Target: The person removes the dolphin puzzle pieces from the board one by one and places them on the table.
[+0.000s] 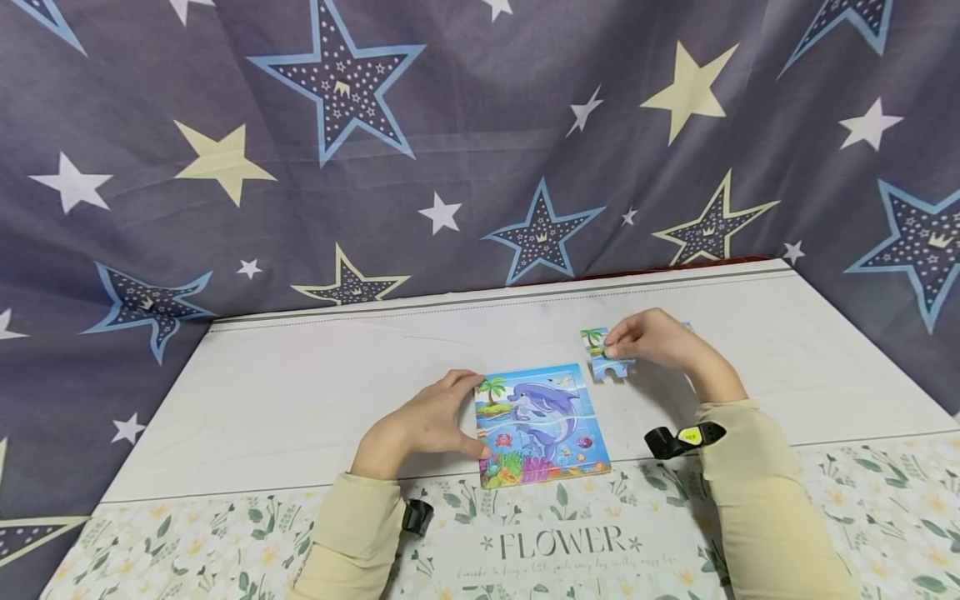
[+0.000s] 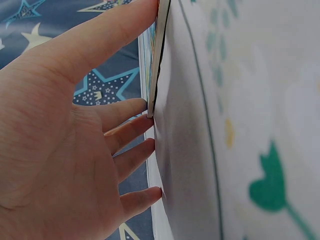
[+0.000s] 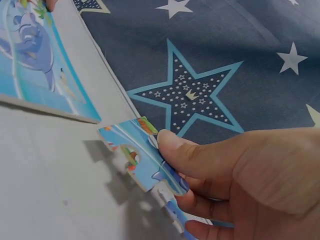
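Note:
A square dolphin puzzle (image 1: 543, 425) lies on the table, with a palm tree and coral printed on it. At its left side, my left hand (image 1: 423, 423) has the thumb at the lower left edge and the fingers by the upper corner. The left wrist view shows these fingers nearly straight against the puzzle's edge (image 2: 159, 60). To the puzzle's right, my right hand (image 1: 660, 340) pinches a blue puzzle piece (image 3: 137, 152) between thumb and fingers. Another piece (image 3: 175, 215) shows below it, partly hidden by the fingers. A palm-tree piece (image 1: 593, 339) appears by the right fingertips.
A white and floral tablecloth (image 1: 300, 400) with the word FLOWER covers the table. Behind it hangs a dark curtain (image 1: 480, 125) with stars. A bit of blue (image 1: 687, 325) shows behind my right hand. Black straps (image 1: 662, 443) are on both wrists.

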A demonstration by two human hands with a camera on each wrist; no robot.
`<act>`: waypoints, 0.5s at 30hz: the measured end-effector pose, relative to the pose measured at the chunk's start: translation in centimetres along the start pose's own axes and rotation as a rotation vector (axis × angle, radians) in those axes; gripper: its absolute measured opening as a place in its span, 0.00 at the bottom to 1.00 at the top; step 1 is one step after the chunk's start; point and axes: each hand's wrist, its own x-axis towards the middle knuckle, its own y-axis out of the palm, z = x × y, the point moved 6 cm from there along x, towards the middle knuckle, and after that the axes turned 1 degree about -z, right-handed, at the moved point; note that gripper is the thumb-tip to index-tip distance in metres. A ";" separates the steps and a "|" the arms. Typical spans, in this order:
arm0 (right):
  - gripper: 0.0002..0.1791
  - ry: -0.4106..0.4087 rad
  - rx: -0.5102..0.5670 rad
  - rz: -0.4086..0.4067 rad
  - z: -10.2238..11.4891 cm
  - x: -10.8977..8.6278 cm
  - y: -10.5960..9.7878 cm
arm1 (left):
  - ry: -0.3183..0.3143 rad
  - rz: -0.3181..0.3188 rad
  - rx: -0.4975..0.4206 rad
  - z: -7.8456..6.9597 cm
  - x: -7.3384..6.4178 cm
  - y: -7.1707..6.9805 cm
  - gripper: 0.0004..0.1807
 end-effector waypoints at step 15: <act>0.09 0.012 -0.068 0.029 -0.6 0.1 0.8 | -0.001 0.000 0.006 0.1 0.1 0.1 0.58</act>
